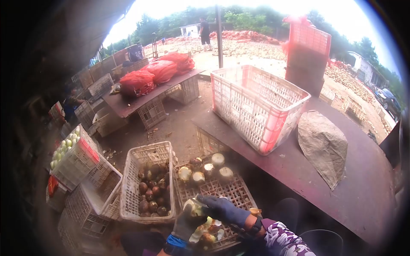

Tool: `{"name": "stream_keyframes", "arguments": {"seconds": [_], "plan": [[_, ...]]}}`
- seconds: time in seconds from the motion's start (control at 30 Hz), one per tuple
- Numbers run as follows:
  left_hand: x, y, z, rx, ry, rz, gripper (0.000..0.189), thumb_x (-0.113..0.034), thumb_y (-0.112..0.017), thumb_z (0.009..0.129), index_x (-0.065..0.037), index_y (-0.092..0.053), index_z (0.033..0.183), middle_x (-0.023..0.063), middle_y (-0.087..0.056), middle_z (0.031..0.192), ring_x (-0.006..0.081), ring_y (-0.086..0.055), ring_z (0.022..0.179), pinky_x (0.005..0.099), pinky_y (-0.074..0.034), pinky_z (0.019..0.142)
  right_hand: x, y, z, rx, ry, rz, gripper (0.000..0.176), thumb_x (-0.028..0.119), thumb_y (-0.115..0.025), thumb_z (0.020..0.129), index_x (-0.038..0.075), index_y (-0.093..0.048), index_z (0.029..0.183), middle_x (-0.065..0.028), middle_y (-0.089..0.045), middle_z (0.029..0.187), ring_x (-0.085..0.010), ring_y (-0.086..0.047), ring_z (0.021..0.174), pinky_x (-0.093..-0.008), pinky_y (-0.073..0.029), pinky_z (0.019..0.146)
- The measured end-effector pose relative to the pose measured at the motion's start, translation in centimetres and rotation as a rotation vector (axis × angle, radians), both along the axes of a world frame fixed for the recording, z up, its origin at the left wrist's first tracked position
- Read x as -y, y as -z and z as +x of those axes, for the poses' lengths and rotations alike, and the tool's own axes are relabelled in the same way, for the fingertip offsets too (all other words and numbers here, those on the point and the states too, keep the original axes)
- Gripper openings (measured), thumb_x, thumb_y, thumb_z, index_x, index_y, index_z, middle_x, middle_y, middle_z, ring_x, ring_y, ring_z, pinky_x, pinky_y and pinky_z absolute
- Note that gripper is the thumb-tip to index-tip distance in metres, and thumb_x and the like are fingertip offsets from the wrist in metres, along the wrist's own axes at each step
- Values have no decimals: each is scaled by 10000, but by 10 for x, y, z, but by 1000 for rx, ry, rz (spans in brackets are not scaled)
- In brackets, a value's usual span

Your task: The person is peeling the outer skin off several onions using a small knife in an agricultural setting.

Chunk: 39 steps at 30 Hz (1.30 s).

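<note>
a: where's the bulb (pixel 191 206)?
b: left hand (pixel 184 225) grips it over the crate (pixel 232 192). right hand (pixel 222 209) curled on top, can't tell its grip. i'd cut in short strokes, away from fingers.

Pale, part-peeled bulb (pixel 192 208) — gripped in L hand (pixel 187 222), just above crate (pixel 232 193) top.

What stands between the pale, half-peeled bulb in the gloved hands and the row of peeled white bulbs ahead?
Nothing visible: only bare lattice of the pale plastic crate lies between the bulb and the row.
</note>
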<state>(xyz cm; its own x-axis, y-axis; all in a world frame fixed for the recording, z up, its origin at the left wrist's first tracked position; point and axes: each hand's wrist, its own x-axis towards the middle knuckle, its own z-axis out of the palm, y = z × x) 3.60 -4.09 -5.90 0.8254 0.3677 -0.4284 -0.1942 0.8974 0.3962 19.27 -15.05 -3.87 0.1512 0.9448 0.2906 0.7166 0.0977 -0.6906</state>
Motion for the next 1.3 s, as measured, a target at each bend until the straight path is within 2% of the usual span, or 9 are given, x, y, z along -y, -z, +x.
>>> {"name": "stream_keyframes", "arguments": {"seconds": [0.17,0.33,0.43,0.63,0.73,0.87,1.07,1.17,1.3], "plan": [[-11,57,-4,-23,47,526,301,-103,-610,891,24,-505,1144,136,-603,1013,208,-620,894,296,-551,742,-3,5,2,-100,-52,58,491,158,-610,849,77,-481,1316,-183,-588,1155,-351,-636,909,-403,-526,773],[3,10,-1,17,-16,87,274,19,-602,858,30,-519,1119,134,-600,997,198,-615,866,316,-565,719,-2,7,4,-164,-70,42,508,130,-620,841,62,-482,1325,-195,-591,1156,-346,-623,955,-377,-518,822],[2,24,0,-33,-16,251,246,-51,-573,902,35,-517,1125,139,-598,998,217,-619,847,335,-573,704,-3,11,4,-157,-71,67,501,118,-621,831,65,-492,1313,-200,-588,1173,-351,-620,968,-382,-516,827],[2,26,-5,5,-9,239,326,-196,-544,946,33,-494,1173,153,-594,1020,246,-627,853,347,-576,685,-2,5,2,-228,-60,21,500,102,-632,827,74,-499,1308,-198,-588,1184,-337,-621,982,-375,-514,837],[-3,30,-9,18,40,162,550,-365,-692,845,5,-520,1214,153,-620,1079,298,-642,938,413,-568,800,-2,4,0,-259,-41,36,498,86,-643,817,79,-507,1296,-191,-602,1157,-331,-631,963,-367,-519,820],[-1,26,-10,7,43,188,549,-367,-687,847,9,-523,1212,156,-619,1087,299,-639,950,421,-572,809,-3,18,1,-356,-32,21,477,78,-655,809,79,-522,1266,-181,-617,1115,-329,-638,946,-360,-524,799],[1,24,-10,-41,31,217,548,-357,-682,854,16,-516,1219,163,-611,1106,302,-635,968,433,-571,824,-4,22,2,-215,-3,69,538,87,-657,835,96,-495,1348,-158,-630,1136,-240,-643,970,-316,-508,834],[2,22,-10,-22,37,209,558,-346,-681,857,14,-498,1242,163,-605,1120,306,-633,974,440,-571,821,-3,12,0,-264,2,77,458,80,-673,799,67,-545,1238,-181,-620,1105,-312,-638,954,-337,-520,815],[6,11,-13,-55,95,272,590,-331,-687,856,5,-463,1285,165,-596,1139,310,-626,996,441,-569,825,-1,22,5,-395,15,132,368,39,-625,846,45,-572,1210,-136,-642,1099,-203,-639,964,-301,-518,819]]}}
